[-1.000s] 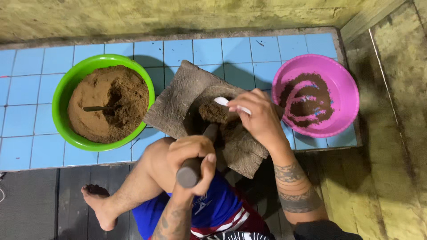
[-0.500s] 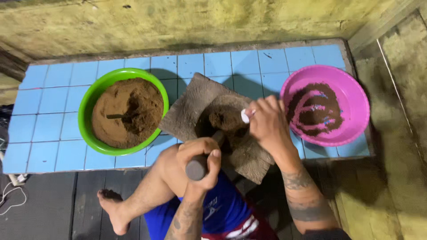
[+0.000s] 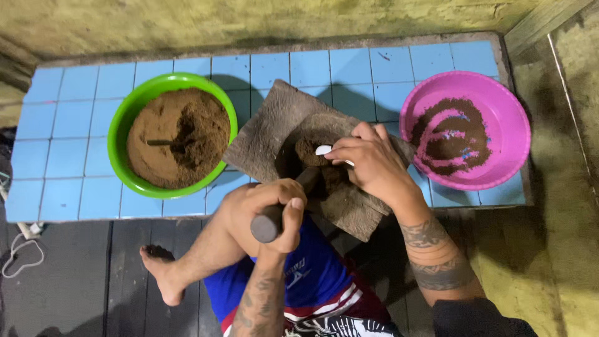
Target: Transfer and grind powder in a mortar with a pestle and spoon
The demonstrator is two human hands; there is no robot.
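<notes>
A dark grey stone slab point(image 3: 268, 134) lies tilted on the blue tiles, with a lump of brown paste point(image 3: 307, 150) on it. My left hand point(image 3: 269, 209) grips the near end of a grey stone pestle point(image 3: 267, 226), whose far end rests on the slab. My right hand point(image 3: 368, 163) holds a white spoon point(image 3: 324, 150) against the brown paste. A green bowl point(image 3: 122, 132) full of light brown powder stands to the left. A pink bowl point(image 3: 508, 118) with a dark brown smear stands to the right.
The blue tiled ledge point(image 3: 68, 118) runs along a rough yellowish wall point(image 3: 249, 22). My bare knee and foot point(image 3: 163, 274) rest on dark floorboards in front of it. A stick or spoon handle point(image 3: 161, 143) is buried in the green bowl's powder.
The view has shifted, so everything sits a little further right and lower in the picture. My right hand stays on the paste with the spoon; my left hand keeps its grip on the pestle.
</notes>
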